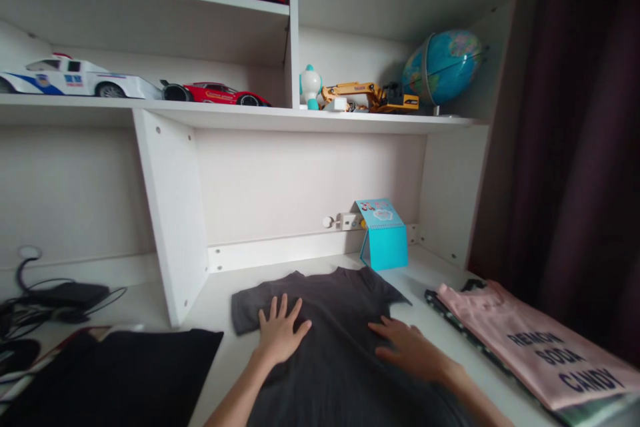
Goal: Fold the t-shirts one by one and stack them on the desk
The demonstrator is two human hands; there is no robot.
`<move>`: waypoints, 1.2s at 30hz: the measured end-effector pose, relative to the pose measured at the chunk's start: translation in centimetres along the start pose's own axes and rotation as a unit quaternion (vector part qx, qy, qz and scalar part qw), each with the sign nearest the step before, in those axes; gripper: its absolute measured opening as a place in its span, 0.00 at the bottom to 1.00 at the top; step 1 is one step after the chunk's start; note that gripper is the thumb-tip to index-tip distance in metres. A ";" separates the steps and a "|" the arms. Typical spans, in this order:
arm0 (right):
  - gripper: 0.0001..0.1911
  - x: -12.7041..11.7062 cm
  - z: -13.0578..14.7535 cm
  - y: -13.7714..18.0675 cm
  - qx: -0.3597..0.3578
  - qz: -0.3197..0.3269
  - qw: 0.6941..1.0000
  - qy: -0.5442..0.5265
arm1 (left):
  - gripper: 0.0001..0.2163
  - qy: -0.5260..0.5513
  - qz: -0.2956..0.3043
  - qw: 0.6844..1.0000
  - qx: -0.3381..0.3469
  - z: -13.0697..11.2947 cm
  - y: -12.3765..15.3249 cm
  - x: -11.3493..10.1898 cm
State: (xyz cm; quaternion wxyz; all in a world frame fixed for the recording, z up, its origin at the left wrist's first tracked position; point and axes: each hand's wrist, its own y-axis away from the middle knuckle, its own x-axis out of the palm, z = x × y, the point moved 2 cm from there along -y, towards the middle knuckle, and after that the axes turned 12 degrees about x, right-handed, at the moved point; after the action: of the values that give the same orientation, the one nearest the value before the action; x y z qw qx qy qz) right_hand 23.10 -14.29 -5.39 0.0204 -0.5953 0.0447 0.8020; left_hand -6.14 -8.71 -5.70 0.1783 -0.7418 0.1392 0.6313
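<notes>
A dark grey T-shirt (345, 320) lies spread out on the white desk (220, 307) in front of me, collar toward the back wall. My left hand (280, 335) rests flat on its left side, fingers spread and open. My right hand (407, 347) lies flat on the shirt's right side, fingers stretched out toward the left. Neither hand holds anything.
A pink shirt with dark lettering (540, 347) lies on other folded cloth at the right. Black fabric (125, 373) lies at the left, with cables and a charger (60, 297) behind. A teal desk calendar (383, 237) stands at the back. Toy cars (75, 77), an excavator (373, 97) and a globe (443, 67) fill shelves above.
</notes>
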 end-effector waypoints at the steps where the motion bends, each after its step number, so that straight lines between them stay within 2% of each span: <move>1: 0.21 -1.0 -0.7 -1.0 0.013 -0.006 1.000 -0.006 | 0.32 0.000 0.004 1.000 0.002 -0.1 0.0 0.0; 4: 0.23 -3.5 -3.2 -4.9 0.113 -0.061 0.992 -0.004 | 0.32 -0.005 0.004 1.000 -0.001 -0.3 0.0 0.0; 7: 0.23 -3.6 -4.7 -8.3 0.199 -0.079 0.977 0.005 | 0.32 -0.009 -0.002 1.000 -0.003 -0.3 0.0 0.1; 9: 0.18 -2.7 -4.2 -9.5 0.198 -0.079 0.977 0.007 | 0.31 -0.010 -0.007 1.000 -0.003 -0.2 -0.1 0.2; 13: 0.09 -1.5 -1.0 -9.9 0.133 -0.115 0.984 0.009 | 0.32 -0.001 -0.005 1.000 0.000 0.0 -0.1 0.3; 16: 0.14 -2.7 0.2 -9.5 0.117 -0.165 0.979 0.009 | 0.33 0.013 0.013 1.000 -0.002 -0.2 0.0 0.0; 19: 0.19 -4.5 0.1 -9.2 0.160 -0.219 0.962 0.017 | 0.34 0.028 0.035 0.999 0.001 -1.0 0.1 -0.1; 21: 0.21 -4.6 0.7 -8.8 0.177 -0.228 0.957 0.027 | 0.36 0.039 0.045 0.998 0.006 -1.5 0.1 0.0; 23: 0.22 -3.4 2.5 -7.9 0.153 -0.211 0.965 0.040 | 0.37 0.049 0.049 0.998 0.010 -1.8 0.0 0.1; 25: 0.25 -1.0 5.3 -6.4 0.074 -0.166 0.982 0.044 | 0.38 0.052 0.047 0.998 0.007 -1.5 -0.3 0.0; 27: 0.29 1.6 8.2 -4.6 -0.030 -0.077 0.996 0.026 | 0.38 0.048 0.047 0.998 -0.008 -0.4 -0.6 -0.1; 29: 0.33 3.5 10.3 -3.1 -0.100 0.008 0.995 0.005 | 0.36 0.042 0.054 0.997 -0.031 1.2 -0.8 -0.5; 32: 0.34 3.6 11.6 -1.8 -0.114 0.049 0.992 0.000 | 0.33 0.039 0.056 0.994 -0.087 4.4 -0.8 -1.3; 36: 0.31 2.0 13.3 0.7 -0.105 0.028 0.994 0.012 | 0.28 0.026 0.021 0.982 -0.184 8.7 -0.2 -2.1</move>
State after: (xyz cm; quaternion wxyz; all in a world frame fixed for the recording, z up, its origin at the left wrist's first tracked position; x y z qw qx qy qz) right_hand 9.72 -13.79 -3.48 -0.0648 -0.6024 -0.0231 0.7952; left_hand -14.13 -4.68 -4.85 0.0217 -0.7751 0.0405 0.6302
